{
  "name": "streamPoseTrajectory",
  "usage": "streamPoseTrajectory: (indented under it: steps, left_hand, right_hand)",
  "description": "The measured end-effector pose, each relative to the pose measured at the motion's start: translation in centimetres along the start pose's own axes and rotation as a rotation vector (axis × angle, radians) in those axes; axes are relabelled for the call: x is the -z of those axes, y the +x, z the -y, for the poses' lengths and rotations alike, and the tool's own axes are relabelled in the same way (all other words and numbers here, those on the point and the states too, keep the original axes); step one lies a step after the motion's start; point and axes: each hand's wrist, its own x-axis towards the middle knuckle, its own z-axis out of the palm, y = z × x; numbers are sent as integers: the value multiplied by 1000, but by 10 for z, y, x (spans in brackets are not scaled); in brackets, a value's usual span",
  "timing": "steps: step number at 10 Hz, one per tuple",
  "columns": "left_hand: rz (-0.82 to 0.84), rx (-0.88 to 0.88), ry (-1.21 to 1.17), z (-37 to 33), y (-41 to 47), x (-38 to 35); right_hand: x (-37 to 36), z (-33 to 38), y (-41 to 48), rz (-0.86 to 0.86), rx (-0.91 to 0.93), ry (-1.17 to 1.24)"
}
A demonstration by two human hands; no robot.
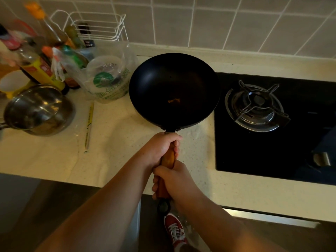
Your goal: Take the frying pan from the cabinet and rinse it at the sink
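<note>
Both hands clamp the wooden handle (pixel 167 159) of the black frying pan (pixel 174 90): the left hand (pixel 161 148) nearer the bowl, the right hand (pixel 174 180) behind it near the hanging loop. The pan is held over the pale countertop (pixel 116 142), just left of the gas burner (pixel 254 106), its long axis running from the person toward the tiled wall, bowl facing up. Print on the plastic bag (pixel 107 82) and bottle labels is too blurred to read.

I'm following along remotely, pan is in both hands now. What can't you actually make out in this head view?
- Sink and cabinet: neither shows in the head view.
- Bottles at far left: blurred, labels unreadable.
- Frying pan handle: mostly wrapped by the left hand and right hand.
- Small orange mark inside the pan: too dim to identify.
- Steel pot: its handle runs off the left edge.
</note>
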Motion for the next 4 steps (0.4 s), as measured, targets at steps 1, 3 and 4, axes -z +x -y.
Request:
streamPoseTrajectory:
  steps: [1, 3, 4]
  left_hand:
    - [-17, 20, -30, -2, -12, -3]
    - [-300, -40, 43, 36, -41, -3]
    - [-339, -27, 113, 75, -66, 5]
  right_hand:
    - [6, 0, -2, 17, -21, 23]
    - [37, 6, -39, -96, 44, -538]
    - [67, 24, -74, -184, 391, -832]
